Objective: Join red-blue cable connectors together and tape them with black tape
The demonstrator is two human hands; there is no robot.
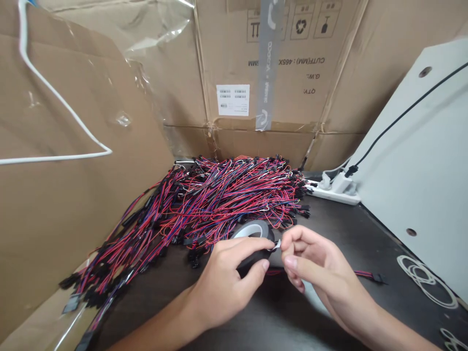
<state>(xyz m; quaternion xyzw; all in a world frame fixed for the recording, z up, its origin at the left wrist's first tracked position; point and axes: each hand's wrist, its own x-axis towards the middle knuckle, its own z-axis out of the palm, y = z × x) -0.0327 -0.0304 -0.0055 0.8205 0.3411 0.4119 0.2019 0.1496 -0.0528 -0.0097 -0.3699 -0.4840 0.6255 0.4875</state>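
Observation:
My left hand [237, 275] is closed around a roll of black tape [249, 263] with a white core, which stands tilted on the dark tabletop. Its fingertips are at the roll's right side. A small pale strip [277, 245], perhaps the loose tape end, sticks out between the two hands. My right hand [318, 273] has its thumb and index finger pinched close beside that strip; whether they grip it is hard to make out. Behind both hands lies a single wire harness [369, 276] with a black connector, partly hidden by the right hand.
A large heap of red, blue and black wire harnesses [234, 195] covers the back and left. Cardboard [175, 73] walls the rear and left side. At right stand a white power strip [334, 192], a white panel [420, 146] and a coiled pale cord [426, 282].

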